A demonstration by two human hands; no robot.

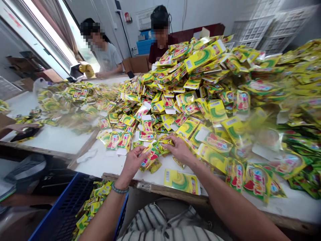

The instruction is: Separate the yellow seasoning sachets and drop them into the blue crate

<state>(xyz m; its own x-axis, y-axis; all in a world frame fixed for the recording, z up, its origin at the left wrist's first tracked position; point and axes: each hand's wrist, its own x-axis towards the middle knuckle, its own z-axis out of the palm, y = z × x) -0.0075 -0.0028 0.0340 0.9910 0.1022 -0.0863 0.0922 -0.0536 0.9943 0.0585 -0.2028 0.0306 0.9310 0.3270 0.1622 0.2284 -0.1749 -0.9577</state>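
Foil sachets (150, 157), yellow and green with red-printed fronts, bunch in a loose clump between the two hands, at the near edge of a huge heap (190, 97) that fills the middle and right of the frame. The left hand (132, 163) has its grip closed around one side of the clump, with the fingers curled over the strips. The right hand (179, 149) comes in from the other side, its fingertips (167, 140) pressed onto the sachets, though it's hard to tell from here whether they pinch anything.

Right now the hands are at work parting this clump from the heap's edge. It looks tangled with its neighbours, so the next move calls for a careful, separating touch.

A flat sachet card (182, 181) lies just beyond the front edge of the hands' reach on the white surface (100, 164). At lower left, a blue plastic crate (62, 214) holds more sachets (92, 204). Two co-workers (132, 43) sit across the surface at upper left, and another person's hand (22, 126) rests at the far left.
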